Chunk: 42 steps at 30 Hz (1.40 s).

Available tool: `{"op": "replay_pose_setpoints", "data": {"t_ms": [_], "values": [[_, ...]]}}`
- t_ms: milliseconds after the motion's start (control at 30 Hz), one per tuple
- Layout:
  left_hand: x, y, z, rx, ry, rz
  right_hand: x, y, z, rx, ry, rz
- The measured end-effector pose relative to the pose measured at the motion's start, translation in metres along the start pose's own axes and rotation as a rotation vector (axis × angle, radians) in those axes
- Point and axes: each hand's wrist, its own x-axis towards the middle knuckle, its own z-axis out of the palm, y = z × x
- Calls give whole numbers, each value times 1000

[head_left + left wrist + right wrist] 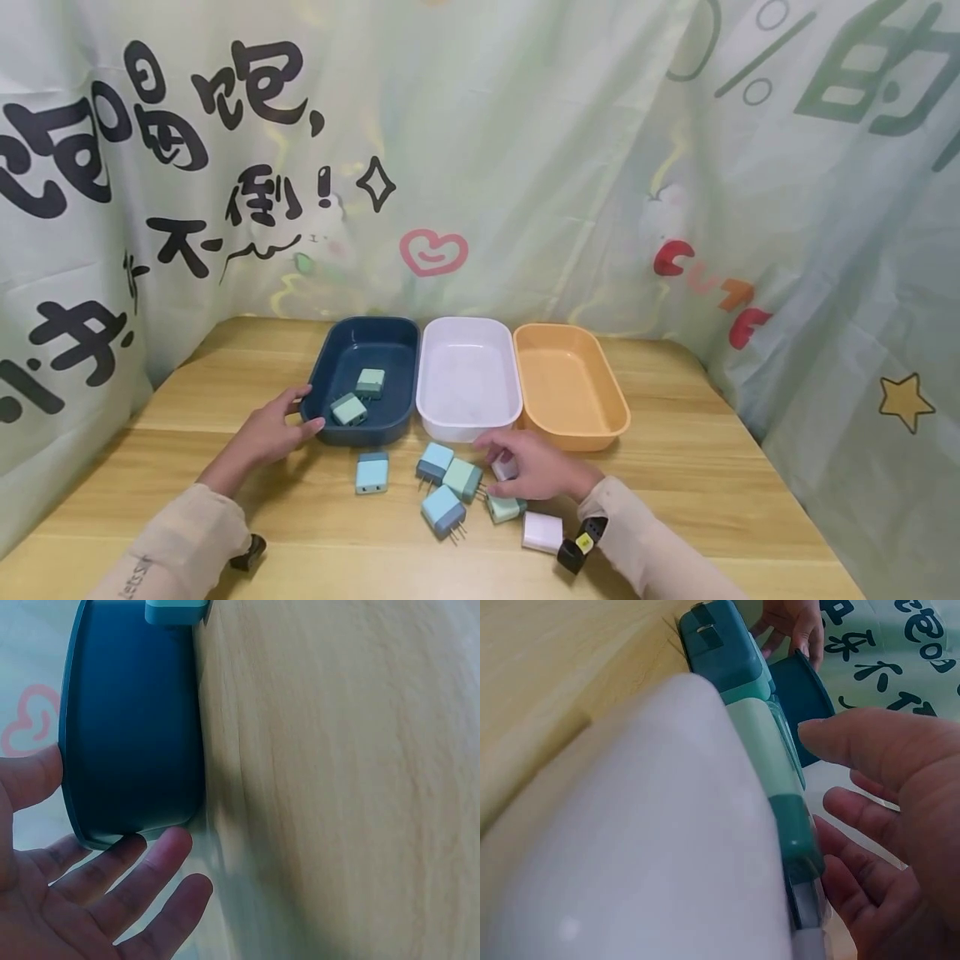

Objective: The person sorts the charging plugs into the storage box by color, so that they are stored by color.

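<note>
My left hand point(264, 432) spans the front left corner of the navy tray point(408, 408); in the left wrist view its thumb touches the rim and its extended fingers lie against the wall. Two green chargers point(371, 382) lie inside that tray. My right hand point(542, 468) hovers over the loose chargers, thumb and fingers apart with nothing between them in the right wrist view. A white charger point(506, 468) is partly hidden behind it. Near its fingertips are a green charger point(462, 479) and, below, another green charger point(504, 507). Blue chargers point(443, 510) lie to its left.
A white tray point(468, 428) and an orange tray point(577, 437) stand side by side, right of the navy one. One blue charger point(372, 473) lies apart, before the navy tray. Another white charger point(542, 532) lies near my right wrist. A printed curtain point(525, 167) hangs behind the wooden table point(675, 467).
</note>
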Motion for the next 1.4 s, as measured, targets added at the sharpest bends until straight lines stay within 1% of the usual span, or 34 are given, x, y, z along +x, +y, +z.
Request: {"op": "replay_pose_setpoints", "data": {"t_ms": [133,200,367,467,567,733,867,967,1133,1200,1300,1400], "values": [[-2,-2,3,-5,-18,-31,-2,-2,5,-26,-30,-8],[-3,-2,4,-3,-17,-27,-2,-4,6,-38,-43,-2],[-2,1,2,4,-4,5,-2,-4,5,-51,-43,11],[-1,3,-1,0,-11,-6,1,-3,5,-53,-50,12],[-1,5,-3,-3,-17,-21,3,-4,4,-54,-57,0],[1,4,-3,0,-18,-19,5,-8,2,-36,-56,-32],[3,4,-4,2,-16,-19,7,-9,2,-49,-64,-51],[3,5,-4,-2,-19,-18,6,-10,1,-72,-79,-42],[3,4,-2,-7,-24,-13,3,-12,-2,-63,-112,-16],[3,4,-2,-7,-23,-13,4,-12,-3,-58,-115,-33],[3,2,-3,-3,-20,-10,8,-11,-5,-84,-117,-74],[3,1,-3,-3,-23,-6,13,-11,-6,-106,-139,-92]]}}
